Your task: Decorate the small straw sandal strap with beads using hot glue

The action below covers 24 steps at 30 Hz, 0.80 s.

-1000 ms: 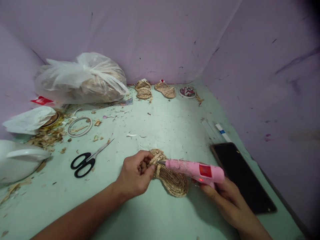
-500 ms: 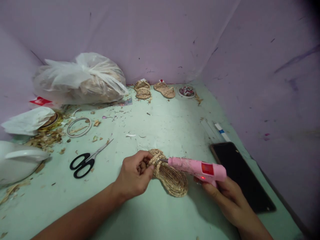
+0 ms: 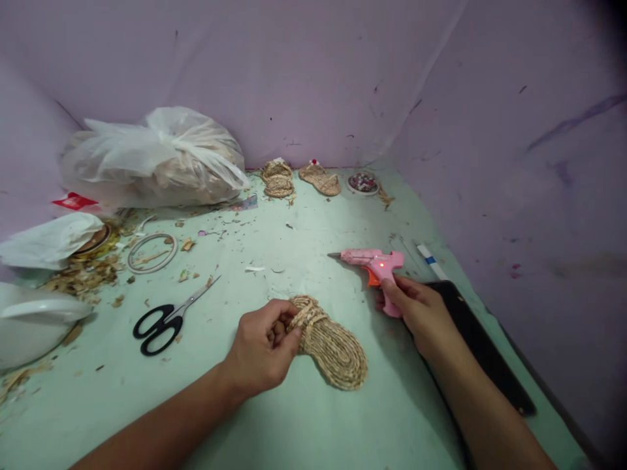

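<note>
Head view: left hand [image 3: 262,343] is pinching woven sandal [image 3: 337,352] near strap [image 3: 310,317], on surface [image 3: 304,431]; right hand [image 3: 418,313] is gripping glue gun [image 3: 367,257]. Sandal's looking light, bendy; sole edge [image 3: 360,375] likely offering safest hold.

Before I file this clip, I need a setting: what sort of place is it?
Probably a craft workspace: the right hand holds a glue gun, the left hand holds a woven sandal, and scissors lie nearby.
</note>
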{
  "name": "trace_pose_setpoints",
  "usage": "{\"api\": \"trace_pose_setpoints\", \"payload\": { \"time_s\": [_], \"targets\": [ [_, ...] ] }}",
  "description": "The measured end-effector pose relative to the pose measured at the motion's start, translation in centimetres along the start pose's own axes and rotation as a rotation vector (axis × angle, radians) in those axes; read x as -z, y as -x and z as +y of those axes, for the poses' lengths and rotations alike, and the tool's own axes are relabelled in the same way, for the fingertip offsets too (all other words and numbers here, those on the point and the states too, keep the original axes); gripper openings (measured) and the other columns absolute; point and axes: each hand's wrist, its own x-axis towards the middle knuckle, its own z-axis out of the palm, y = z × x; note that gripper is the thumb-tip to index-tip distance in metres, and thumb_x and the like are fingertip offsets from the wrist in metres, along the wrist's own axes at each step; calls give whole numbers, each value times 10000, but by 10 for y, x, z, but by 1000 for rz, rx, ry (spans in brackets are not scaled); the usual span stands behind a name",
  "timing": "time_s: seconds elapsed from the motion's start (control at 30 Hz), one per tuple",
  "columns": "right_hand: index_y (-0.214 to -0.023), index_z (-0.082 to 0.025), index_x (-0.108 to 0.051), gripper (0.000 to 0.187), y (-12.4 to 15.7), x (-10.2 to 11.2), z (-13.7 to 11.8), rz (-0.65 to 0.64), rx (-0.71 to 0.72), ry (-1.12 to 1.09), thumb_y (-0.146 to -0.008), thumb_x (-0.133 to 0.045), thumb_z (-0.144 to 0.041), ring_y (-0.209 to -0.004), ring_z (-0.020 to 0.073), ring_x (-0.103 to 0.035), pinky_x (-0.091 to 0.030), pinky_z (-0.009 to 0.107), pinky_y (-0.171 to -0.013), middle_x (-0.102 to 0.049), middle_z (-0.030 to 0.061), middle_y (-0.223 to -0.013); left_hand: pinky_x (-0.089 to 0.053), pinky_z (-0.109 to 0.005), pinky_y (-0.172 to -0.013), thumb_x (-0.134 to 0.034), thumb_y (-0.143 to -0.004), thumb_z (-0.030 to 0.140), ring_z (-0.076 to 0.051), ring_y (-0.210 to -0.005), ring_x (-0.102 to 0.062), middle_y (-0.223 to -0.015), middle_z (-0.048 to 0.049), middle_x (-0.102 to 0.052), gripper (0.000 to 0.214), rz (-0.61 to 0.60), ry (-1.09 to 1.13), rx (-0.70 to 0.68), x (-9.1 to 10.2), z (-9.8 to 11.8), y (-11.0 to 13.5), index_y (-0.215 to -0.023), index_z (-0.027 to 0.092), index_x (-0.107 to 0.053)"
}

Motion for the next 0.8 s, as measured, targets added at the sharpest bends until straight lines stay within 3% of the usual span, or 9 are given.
{"api": "trace_pose_setpoints", "payload": {
  "time_s": [0.07,0.13,0.17,0.2,0.3,0.4,0.5,0.63,0.8],
  "targets": [
    [-799,-189,-653,291,5,-1,-6,106,105,190,-639,-665,-432,-681,222,-548,-414,312,-562,-601,55,-727,-327,-179,-391,-516,-735,166,-65,-402,-385,-482,60,-431,87,5,3,-8,0,-1,1,-813,137,-541],
    [-790,-206,-675,241,20,-5,-14,249,314,446,-660,-652,-408,-802,254,-537,-412,328,-617,-624,84,-869,-332,-178,-393,-515,-739,164,-66,-404,-398,-487,53,-448,86,-2,18,-17,0,-2,1,-816,138,-543],
    [-787,-209,-677,216,28,-8,-18,276,403,503,-702,-616,-398,-812,248,-537,-413,332,-642,-629,84,-894,-334,-178,-393,-513,-744,167,-68,-405,-404,-490,50,-457,87,-8,28,-21,1,-2,0,-820,138,-545],
    [-745,-205,-672,207,36,-13,-22,189,429,474,-727,-597,-397,-740,216,-543,-415,321,-632,-635,72,-832,-340,-180,-395,-511,-751,173,-70,-407,-412,-495,45,-467,90,-17,37,-22,1,-3,0,-826,138,-547],
    [-590,-172,-628,346,52,-30,-29,-323,133,215,-724,-575,-486,-489,125,-452,-359,261,-475,-534,9,-527,-366,-189,-409,-508,-764,188,-83,-421,-448,-512,29,-495,99,-21,47,1,3,-2,-1,-833,134,-553],
    [-599,-140,-620,393,56,-42,-25,-552,-148,-32,-674,-601,-526,-415,73,-351,-283,221,-409,-451,-35,-459,-369,-193,-403,-512,-751,191,-88,-413,-453,-499,33,-487,84,-13,68,60,1,2,1,-806,141,-551],
    [-668,-138,-641,300,58,-45,-20,-564,-172,-138,-651,-657,-437,-427,62,-366,-289,207,-419,-487,-39,-492,-346,-185,-387,-512,-734,196,-80,-399,-425,-482,48,-452,47,-22,131,148,-3,7,6,-751,161,-537],
    [-726,-158,-662,193,65,-45,-16,-433,-124,-146,-593,-703,-292,-528,97,-499,-395,218,-499,-601,-11,-594,-299,-176,-383,-498,-759,226,-64,-399,-362,-486,62,-412,66,-62,222,226,-7,12,12,-741,168,-524],
    [-655,-156,-664,146,73,-49,-14,-362,-61,-94,-628,-672,-300,-651,154,-585,-463,269,-622,-673,39,-684,-256,-184,-383,-489,-784,257,-62,-397,-313,-466,77,-361,120,-111,238,258,-6,11,12,-707,166,-503]
  ]
}}
